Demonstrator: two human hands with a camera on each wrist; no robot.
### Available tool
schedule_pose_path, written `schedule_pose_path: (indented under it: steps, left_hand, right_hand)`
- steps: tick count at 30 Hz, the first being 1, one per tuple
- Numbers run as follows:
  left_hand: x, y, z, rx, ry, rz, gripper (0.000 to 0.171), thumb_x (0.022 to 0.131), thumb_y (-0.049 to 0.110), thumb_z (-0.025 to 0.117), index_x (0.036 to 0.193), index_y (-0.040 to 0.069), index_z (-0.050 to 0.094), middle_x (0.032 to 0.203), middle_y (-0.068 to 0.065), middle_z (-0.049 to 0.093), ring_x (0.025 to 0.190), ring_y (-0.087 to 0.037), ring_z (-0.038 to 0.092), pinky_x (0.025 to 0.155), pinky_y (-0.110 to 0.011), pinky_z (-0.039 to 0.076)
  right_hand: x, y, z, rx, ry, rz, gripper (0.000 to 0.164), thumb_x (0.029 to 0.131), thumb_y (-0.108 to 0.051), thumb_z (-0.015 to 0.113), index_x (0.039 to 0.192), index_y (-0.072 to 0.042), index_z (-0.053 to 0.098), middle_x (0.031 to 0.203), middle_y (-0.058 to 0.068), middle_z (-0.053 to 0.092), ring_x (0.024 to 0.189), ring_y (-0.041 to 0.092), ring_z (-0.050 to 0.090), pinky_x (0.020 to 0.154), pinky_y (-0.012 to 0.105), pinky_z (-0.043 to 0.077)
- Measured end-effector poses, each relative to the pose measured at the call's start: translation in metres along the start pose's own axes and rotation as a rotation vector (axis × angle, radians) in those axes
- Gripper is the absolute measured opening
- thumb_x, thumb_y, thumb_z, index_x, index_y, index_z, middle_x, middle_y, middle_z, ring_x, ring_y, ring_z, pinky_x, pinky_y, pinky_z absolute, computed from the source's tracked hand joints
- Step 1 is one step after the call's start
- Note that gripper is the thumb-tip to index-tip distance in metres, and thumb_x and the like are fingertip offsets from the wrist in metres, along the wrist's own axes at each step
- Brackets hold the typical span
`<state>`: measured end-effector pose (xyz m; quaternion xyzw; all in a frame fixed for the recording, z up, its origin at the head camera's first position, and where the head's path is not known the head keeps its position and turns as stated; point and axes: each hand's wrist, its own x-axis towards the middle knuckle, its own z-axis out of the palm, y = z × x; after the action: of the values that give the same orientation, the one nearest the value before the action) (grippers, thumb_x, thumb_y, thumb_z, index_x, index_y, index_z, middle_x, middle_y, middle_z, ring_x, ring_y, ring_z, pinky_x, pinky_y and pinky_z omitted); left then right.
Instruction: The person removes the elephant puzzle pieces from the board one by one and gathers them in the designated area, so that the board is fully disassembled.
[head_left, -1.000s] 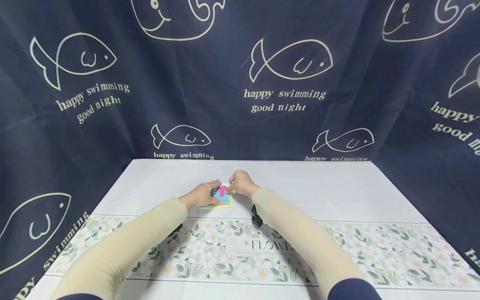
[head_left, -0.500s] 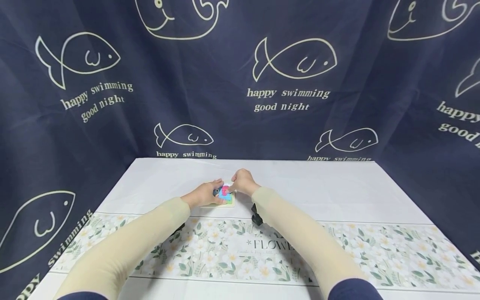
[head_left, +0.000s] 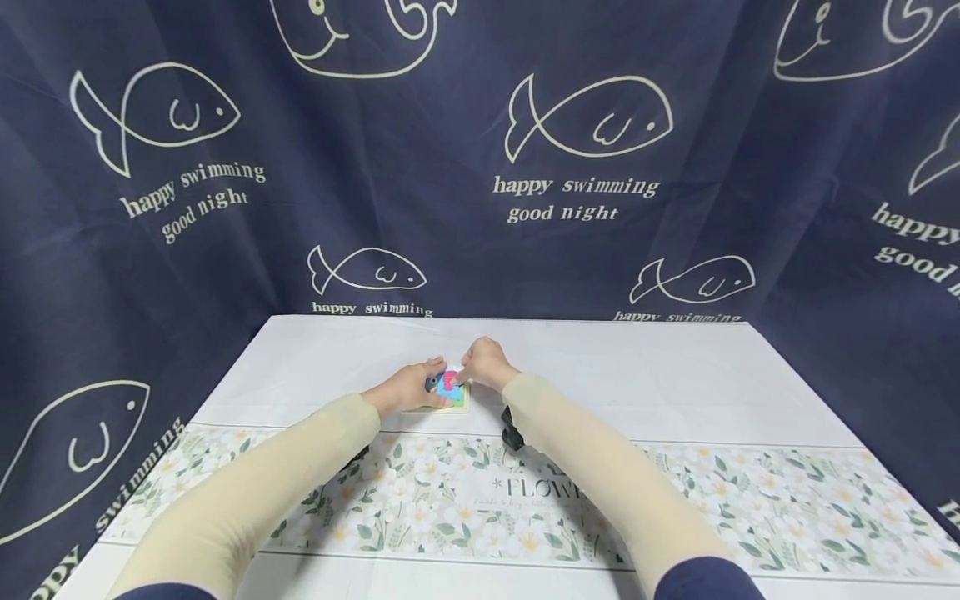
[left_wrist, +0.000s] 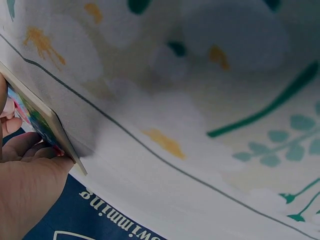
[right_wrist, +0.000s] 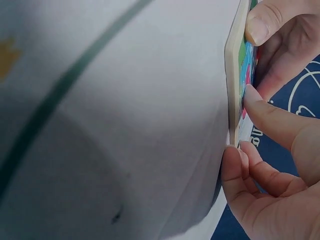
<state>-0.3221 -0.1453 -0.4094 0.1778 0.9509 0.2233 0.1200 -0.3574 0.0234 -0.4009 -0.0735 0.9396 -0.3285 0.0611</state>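
Observation:
A small wooden jigsaw puzzle board [head_left: 459, 409] with a blue, green and pink picture lies on the white part of the tabletop. My left hand [head_left: 408, 388] holds its left side, thumb along the near side and fingers toward the far side, hiding much of the picture. From the right, my right hand [head_left: 487, 365] has its thumb [right_wrist: 253, 95] pressed on the picture by a pink patch [head_left: 449, 378]. Its other fingers [right_wrist: 232, 160] curl at the board's right edge. In the left wrist view the pale board edge [left_wrist: 50, 115] shows beside the left fingers.
A floral cloth band [head_left: 420, 500] with lettering crosses the table in front of the board. Behind hangs a dark blue curtain [head_left: 465, 183] with fish drawings. A black device [head_left: 512, 429] sits under the right wrist.
The head view has shifted slightly. My right thumb stays on the board with only slight movement, and the left hand keeps its hold.

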Motion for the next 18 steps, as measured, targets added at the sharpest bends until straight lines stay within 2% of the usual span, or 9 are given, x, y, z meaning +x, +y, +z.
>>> schedule_pose_path:
  steps: [5,12,15,18]
  left_hand:
    - [-0.0026,0.0031,0.0012,-0.015,0.002,-0.01,0.085,0.083,0.036,0.076,0.148,0.002,0.035,0.159,-0.012,0.028,0.147,-0.032,0.025,0.122,-0.045,0.022]
    - [-0.0033,0.0065,0.0027,-0.007,0.01,-0.024,0.083,0.084,0.033,0.074,0.15,0.003,0.033,0.159,-0.01,0.027,0.148,-0.029,0.024,0.122,-0.042,0.021]
    - [-0.0031,0.0068,0.0018,-0.013,0.009,-0.024,0.083,0.084,0.032,0.074,0.15,0.002,0.032,0.159,-0.01,0.026,0.148,-0.029,0.024,0.122,-0.042,0.021]
    - [-0.0031,0.0061,0.0012,-0.012,0.007,-0.025,0.083,0.084,0.033,0.074,0.15,0.002,0.032,0.16,-0.01,0.026,0.148,-0.029,0.023,0.122,-0.043,0.02]
  right_hand:
    - [0.0003,-0.0001,0.0026,-0.015,0.023,0.003,0.026,0.066,-0.015,0.09,0.076,-0.004,0.068,0.086,0.005,0.067,0.077,0.017,0.053,0.081,0.029,0.052]
    - [-0.0026,-0.0036,0.0031,-0.042,0.049,0.0,0.029,0.069,-0.012,0.088,0.063,-0.006,0.06,0.066,0.002,0.059,0.062,0.014,0.047,0.062,0.023,0.048]
    - [-0.0038,-0.0049,0.0023,-0.043,0.059,-0.015,0.025,0.07,-0.01,0.086,0.063,-0.004,0.063,0.062,0.003,0.059,0.059,0.013,0.046,0.058,0.022,0.047]
    - [-0.0047,-0.0051,0.0019,-0.036,0.061,-0.024,0.019,0.071,-0.009,0.085,0.067,-0.002,0.068,0.066,0.004,0.065,0.06,0.013,0.048,0.059,0.021,0.047]
